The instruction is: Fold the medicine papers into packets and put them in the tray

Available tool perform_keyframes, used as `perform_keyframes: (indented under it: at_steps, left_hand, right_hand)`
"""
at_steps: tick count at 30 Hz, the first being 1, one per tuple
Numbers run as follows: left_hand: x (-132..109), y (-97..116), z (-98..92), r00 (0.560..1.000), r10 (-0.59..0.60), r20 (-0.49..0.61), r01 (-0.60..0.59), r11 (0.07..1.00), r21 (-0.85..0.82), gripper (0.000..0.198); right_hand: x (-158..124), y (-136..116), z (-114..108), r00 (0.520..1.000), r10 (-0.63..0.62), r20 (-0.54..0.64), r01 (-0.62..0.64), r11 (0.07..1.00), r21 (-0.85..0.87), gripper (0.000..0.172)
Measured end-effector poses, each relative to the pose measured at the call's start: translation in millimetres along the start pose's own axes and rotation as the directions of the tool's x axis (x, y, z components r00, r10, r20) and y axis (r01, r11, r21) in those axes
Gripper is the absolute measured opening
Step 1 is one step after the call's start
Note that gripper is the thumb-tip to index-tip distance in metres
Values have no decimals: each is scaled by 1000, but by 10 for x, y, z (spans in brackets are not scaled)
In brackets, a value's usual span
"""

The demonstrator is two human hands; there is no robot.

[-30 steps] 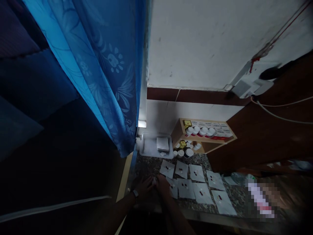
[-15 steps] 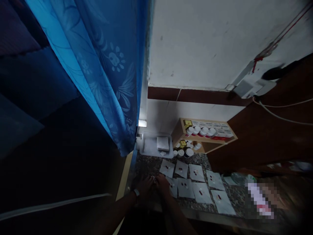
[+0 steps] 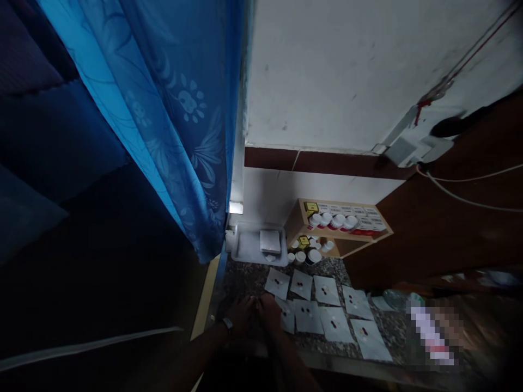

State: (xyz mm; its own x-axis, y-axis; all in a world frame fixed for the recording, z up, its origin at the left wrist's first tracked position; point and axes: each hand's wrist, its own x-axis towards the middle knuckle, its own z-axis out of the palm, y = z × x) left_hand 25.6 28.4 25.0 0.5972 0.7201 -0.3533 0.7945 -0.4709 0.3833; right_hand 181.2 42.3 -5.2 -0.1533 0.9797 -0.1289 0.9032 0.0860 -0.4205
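My left hand (image 3: 241,316), with a dark watch (image 3: 227,325) on its wrist, and my right hand (image 3: 269,311) meet fingertip to fingertip over a speckled granite counter (image 3: 245,279). A small white piece of paper (image 3: 256,299) is pinched between them, mostly hidden by my fingers. Several white paper squares lie in two rows to the right, each holding small dark-red tablets. The nearest square (image 3: 286,316) sits against my right hand, partly under it. Another square (image 3: 277,283) lies just beyond my fingertips.
A white tray (image 3: 245,245) with a folded white stack (image 3: 270,242) stands behind the papers. A wooden shelf (image 3: 339,228) holds several white-capped bottles and boxes. A blue curtain (image 3: 171,136) hangs at left. A pixelated patch (image 3: 431,335) covers the counter's right side.
My hands stay together in nearly the same spot. The white paper between my fingers shows less than before. The whole view has shifted slightly with my head.
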Motion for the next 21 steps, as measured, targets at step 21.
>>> perform_keyframes:
  at_steps: [21]
  left_hand:
    - [-13, 16, 233, 993, -120, -13, 120, 993, -7, 58]
  right_hand:
    - [-239, 43, 230, 962, -270, -27, 267, 960, -85, 30]
